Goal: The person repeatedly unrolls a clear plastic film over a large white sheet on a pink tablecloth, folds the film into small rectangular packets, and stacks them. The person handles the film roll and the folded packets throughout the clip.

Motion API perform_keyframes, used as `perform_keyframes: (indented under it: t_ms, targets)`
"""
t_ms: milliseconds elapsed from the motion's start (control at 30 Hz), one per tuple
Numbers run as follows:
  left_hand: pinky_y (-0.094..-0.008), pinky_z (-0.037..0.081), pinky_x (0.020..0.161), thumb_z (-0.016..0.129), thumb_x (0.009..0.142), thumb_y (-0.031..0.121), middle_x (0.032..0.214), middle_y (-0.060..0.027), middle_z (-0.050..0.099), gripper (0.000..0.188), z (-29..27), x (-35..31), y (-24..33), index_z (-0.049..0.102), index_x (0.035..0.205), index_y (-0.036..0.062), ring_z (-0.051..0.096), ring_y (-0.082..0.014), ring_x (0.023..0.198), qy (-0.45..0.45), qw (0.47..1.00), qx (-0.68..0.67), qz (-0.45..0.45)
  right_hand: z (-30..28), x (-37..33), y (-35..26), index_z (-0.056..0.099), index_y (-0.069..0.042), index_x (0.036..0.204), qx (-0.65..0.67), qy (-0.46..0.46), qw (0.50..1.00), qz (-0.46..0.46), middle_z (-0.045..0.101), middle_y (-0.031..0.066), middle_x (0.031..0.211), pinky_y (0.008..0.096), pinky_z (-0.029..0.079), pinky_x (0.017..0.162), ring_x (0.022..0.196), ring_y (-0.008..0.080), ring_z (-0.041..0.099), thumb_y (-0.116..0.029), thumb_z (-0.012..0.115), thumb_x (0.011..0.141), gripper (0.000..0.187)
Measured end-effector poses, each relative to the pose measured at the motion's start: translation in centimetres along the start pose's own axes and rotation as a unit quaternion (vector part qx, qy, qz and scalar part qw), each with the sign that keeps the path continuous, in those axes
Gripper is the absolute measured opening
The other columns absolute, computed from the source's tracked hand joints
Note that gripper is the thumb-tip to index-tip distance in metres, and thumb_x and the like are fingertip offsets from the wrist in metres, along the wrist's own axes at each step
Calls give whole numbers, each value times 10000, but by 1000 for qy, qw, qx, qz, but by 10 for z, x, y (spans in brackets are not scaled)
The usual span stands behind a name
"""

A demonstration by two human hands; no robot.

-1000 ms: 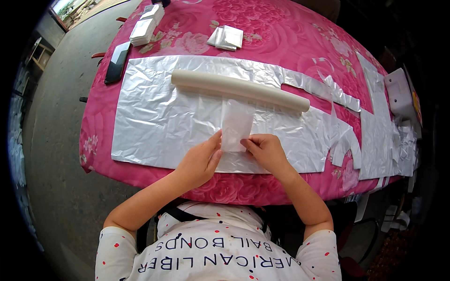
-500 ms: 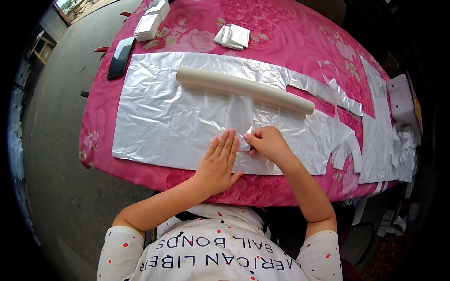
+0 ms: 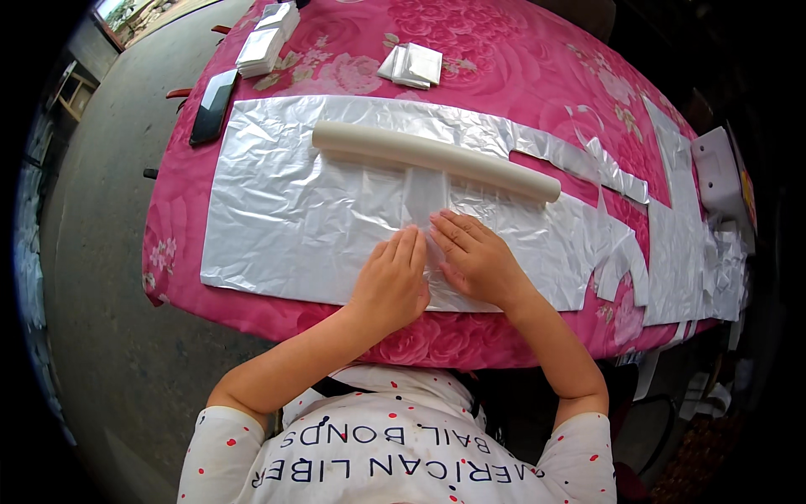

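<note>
Silvery plastic [image 3: 285, 227] beneath hands [image 3: 389, 279] [image 3: 474, 259], dark shirt lettering [image 3: 395, 470]

Your left fingers [image 3: 405, 245] and right fingers [image 3: 457, 233] lie side by side mid-frame, over a film strip [image 3: 427, 191] on a plastic sheet [image 3: 285, 227]. The sheet lies on the table [image 3: 495, 34]; on it, beyond your fingers, lies a roll [image 3: 437, 161]. Upper left sit a phone [image 3: 213, 107] and stacked packets [image 3: 259, 54]; upper centre, loose packets [image 3: 414, 65]; far right, a box [image 3: 716, 176].

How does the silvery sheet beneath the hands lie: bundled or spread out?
Spread out: the silvery sheet lies broad, though wrinkled, across the tablecloth. Whether it's doubled, I cannot tell.
</note>
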State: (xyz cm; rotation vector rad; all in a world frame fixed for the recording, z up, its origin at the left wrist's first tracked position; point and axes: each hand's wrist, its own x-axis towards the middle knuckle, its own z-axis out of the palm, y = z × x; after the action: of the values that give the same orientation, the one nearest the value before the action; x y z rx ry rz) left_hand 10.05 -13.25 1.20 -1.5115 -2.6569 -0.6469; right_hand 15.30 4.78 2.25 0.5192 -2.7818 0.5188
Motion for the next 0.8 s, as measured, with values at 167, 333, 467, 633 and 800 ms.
perform_keyframes:
  t_ms: [167,333,467,633,800]
  targets:
    - [-378,408,913,589,662,89,1165,-203,524,524,-1,4,-6,499,1146,-90,527,-296,1072,13,999,25,34,2,6,14,565,-14,1138,62,-17,998,7,553,128,1194,383,428,957,1148,288,502,38,562,675,466]
    - [-364,439,863,574,684,42,1053,-132,597,387,1,12,-26,567,1061,-41,605,-233,915,43,994,34,99,5,12,18,594,-12,1046,108,1,994,26,579,106,1137,369,458,907,1088,286,534,73,553,642,414]
    - [-353,469,822,579,711,39,1022,-103,623,286,-8,7,-31,603,992,-6,630,-200,864,71,977,41,196,7,9,12,603,-13,963,85,7,996,3,607,96,1048,355,488,837,1002,276,567,75,566,620,356]
    - [-367,463,871,619,706,98,1068,-85,624,305,-6,-30,-29,619,1002,24,628,-189,923,73,955,-24,286,8,-11,-26,593,-21,885,100,25,994,-21,625,79,941,330,504,775,900,252,594,12,568,673,216]
    - [-383,419,929,629,698,122,1087,-66,622,346,-7,-39,-29,615,1035,43,604,-186,978,63,979,-67,180,13,-25,-33,616,-48,890,115,40,993,2,629,68,934,339,504,748,868,239,597,-11,597,692,202]
